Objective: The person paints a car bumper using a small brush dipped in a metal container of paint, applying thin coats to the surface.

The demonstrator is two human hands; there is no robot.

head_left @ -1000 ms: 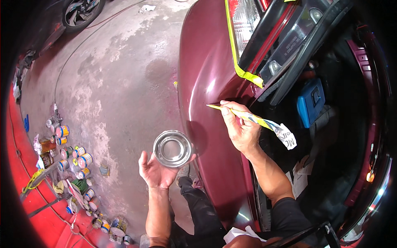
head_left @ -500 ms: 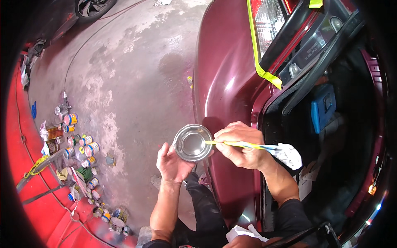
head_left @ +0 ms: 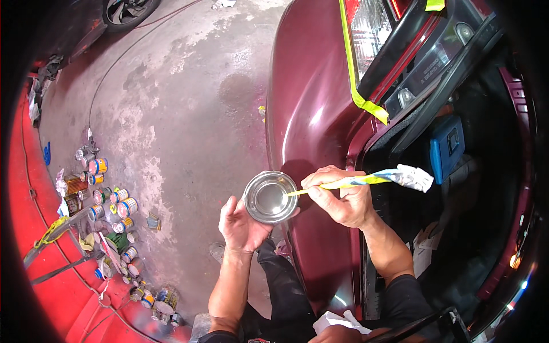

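My left hand [head_left: 245, 227] cups a small round glass bowl [head_left: 261, 217] from below, fingers around its side. The bowl looks clear, and I cannot make out any liquid in it. In my right hand [head_left: 346, 204] is a slim yellow stick [head_left: 372, 179] with blue and white patches, pinched near its thin lower end. That narrow tip reaches over the bowl's right rim; whether it touches the glass I cannot tell. A crumpled white wad [head_left: 414, 178] covers the stick's far end. Both hands are above the edge of a maroon car panel [head_left: 311, 128].
Yellow-green tape [head_left: 366, 105] borders the tail light [head_left: 369, 43]. To the right, the dark open trunk holds a blue case [head_left: 448, 150]. Several paint cans [head_left: 126, 207] crowd the floor at left beside a red surface [head_left: 34, 228]. A thin hose [head_left: 103, 74] crosses the concrete [head_left: 189, 114].
The stick has swung in my right hand: its wadded end is now higher and farther right. The bowl has shifted slightly right in my left hand.
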